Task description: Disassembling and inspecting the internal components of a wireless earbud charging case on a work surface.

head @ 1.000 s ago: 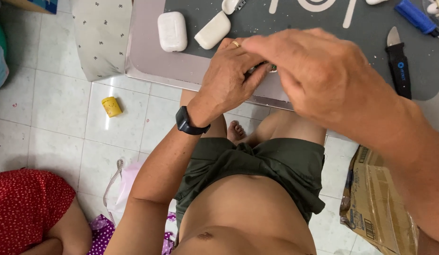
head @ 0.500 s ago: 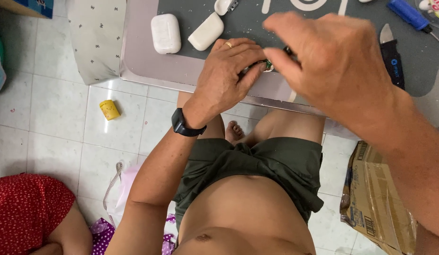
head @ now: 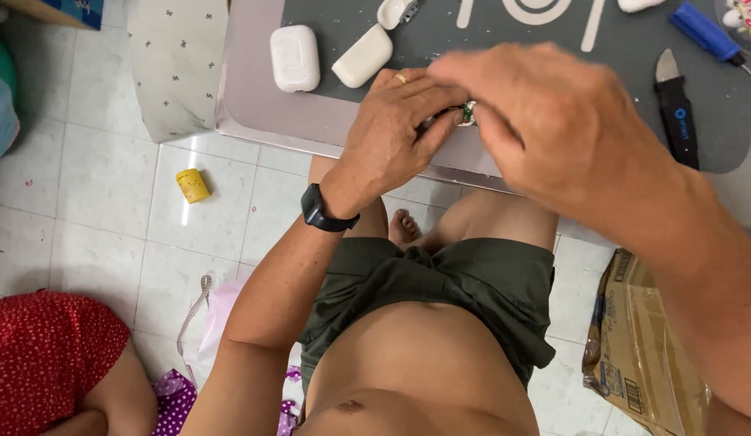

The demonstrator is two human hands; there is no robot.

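Left hand (head: pixel 396 133) and right hand (head: pixel 553 121), frame centre: fingertips pinched together on small green-and-white part (head: pixel 467 113) at grey mat (head: pixel 553 36) near edge | part judged light, stiff, fragile, easily dropped; hold by edges | white cases (head: pixel 295 56) upper left.

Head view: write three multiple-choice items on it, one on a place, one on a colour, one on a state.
1. Where is the small yellow jar?
A on the tiled floor
B on the mat
C in a hand

2. What colour is the wristband on the left hand?
A red
B black
C white

3. What do both hands do?
A rest flat
B pinch a small part
C hang apart

A: it sits on a tile.
B: dark strap.
B: the right hand meets the left fingers around it.
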